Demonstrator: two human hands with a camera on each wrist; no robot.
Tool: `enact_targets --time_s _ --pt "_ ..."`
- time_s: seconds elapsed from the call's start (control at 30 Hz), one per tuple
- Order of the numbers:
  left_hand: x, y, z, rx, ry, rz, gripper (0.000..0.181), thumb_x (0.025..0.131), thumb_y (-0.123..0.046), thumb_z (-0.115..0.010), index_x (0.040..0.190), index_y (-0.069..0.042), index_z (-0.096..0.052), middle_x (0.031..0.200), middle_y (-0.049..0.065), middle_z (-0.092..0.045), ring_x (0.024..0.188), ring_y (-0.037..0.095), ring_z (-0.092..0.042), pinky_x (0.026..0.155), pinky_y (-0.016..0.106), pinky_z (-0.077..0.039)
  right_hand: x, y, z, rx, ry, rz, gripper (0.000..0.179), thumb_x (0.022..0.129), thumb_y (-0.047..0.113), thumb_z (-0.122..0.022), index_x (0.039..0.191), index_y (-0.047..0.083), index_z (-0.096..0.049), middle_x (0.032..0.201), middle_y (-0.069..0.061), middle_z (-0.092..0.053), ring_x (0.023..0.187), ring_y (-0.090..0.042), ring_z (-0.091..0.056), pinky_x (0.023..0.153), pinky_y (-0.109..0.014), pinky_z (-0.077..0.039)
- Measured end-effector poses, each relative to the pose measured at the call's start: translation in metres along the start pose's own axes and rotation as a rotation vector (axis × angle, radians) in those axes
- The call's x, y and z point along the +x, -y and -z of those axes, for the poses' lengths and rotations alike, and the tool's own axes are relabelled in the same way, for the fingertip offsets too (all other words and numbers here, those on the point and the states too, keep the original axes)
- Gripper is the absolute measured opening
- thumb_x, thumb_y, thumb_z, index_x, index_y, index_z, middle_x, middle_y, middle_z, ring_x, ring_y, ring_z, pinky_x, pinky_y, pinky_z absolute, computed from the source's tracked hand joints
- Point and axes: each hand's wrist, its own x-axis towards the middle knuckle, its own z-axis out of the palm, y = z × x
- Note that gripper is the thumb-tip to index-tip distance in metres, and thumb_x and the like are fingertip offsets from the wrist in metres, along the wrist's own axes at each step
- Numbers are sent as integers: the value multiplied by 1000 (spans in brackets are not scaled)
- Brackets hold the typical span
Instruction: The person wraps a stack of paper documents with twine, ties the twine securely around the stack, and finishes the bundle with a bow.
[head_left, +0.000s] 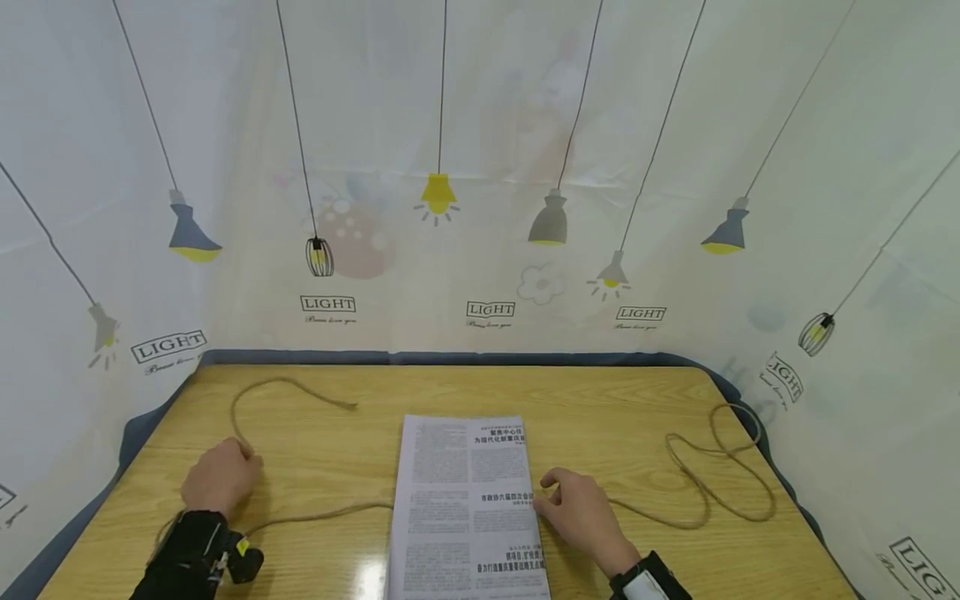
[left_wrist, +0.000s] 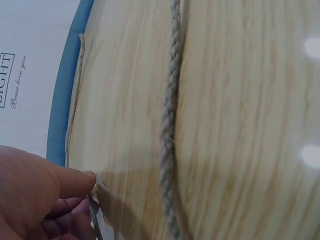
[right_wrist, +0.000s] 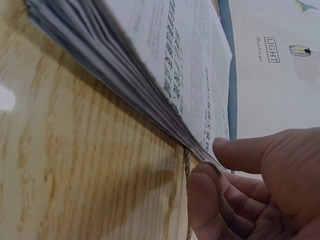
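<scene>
A thick stack of folded newspapers (head_left: 468,492) lies in the middle of the wooden table, over a thin braided rope (head_left: 322,514) that comes out on both sides. My left hand (head_left: 222,477) pinches the rope left of the stack; in the left wrist view a strand hangs from between thumb and fingers (left_wrist: 65,182). Another stretch of rope (left_wrist: 170,120) runs beside that hand. At the right edge of the stack is my right hand (head_left: 581,515), its fingers loosely bent. The right wrist view shows its thumb (right_wrist: 240,152) beside the paper edges (right_wrist: 115,82), apart from the fingers.
The rope's loose left end (head_left: 330,402) curves across the back left of the table (head_left: 600,392). On the right, the rest of the rope lies in loops (head_left: 708,500) near the table's edge. A white cloth printed with lamps (head_left: 480,258) hangs round the back and sides.
</scene>
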Motion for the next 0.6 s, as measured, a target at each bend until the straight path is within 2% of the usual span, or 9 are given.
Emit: enact_targets --time_s 0.07,0.17,0.33,0.47,0.6 --pt "-2 -1 -1 3 0 2 23 94 -18 -46 85 -3 -62 70 8 -54 64 22 -49 55 32 -33 0 0 0 3 -2 7 28 85 19 -73 107 2 -67 72 1 -64 58 -10 -53 51 -25 -40" --pt "-2 -2 -3 11 8 7 25 93 -18 -43 71 -10 -51 67 7 -48 63 22 -46 55 32 -31 0 0 1 5 -4 15 27 85 19 -73 106 2 -68 72 0 -65 59 -10 -53 52 -25 -40" --pt "-1 -4 -4 -7 2 -11 27 94 -20 -37 70 -12 -46 68 7 -48 64 23 -47 56 33 -31 0 -1 0 6 0 -2 28 86 20 -73 107 3 -68 72 1 -64 58 -10 -52 51 -25 -40" --pt "-3 -7 -4 -69 -21 -68 29 96 -22 -36 75 -8 -51 68 7 -48 62 22 -47 56 32 -31 0 -1 0 6 4 -11 28 86 20 -73 108 3 -67 70 2 -62 57 -10 -52 50 -25 -39" --pt "-6 -13 -4 -133 -71 -156 34 98 -25 -38 98 0 -61 75 9 -56 64 21 -49 60 31 -34 1 -2 0 2 4 -6 27 87 21 -72 107 4 -68 70 2 -62 57 -10 -52 50 -25 -39"
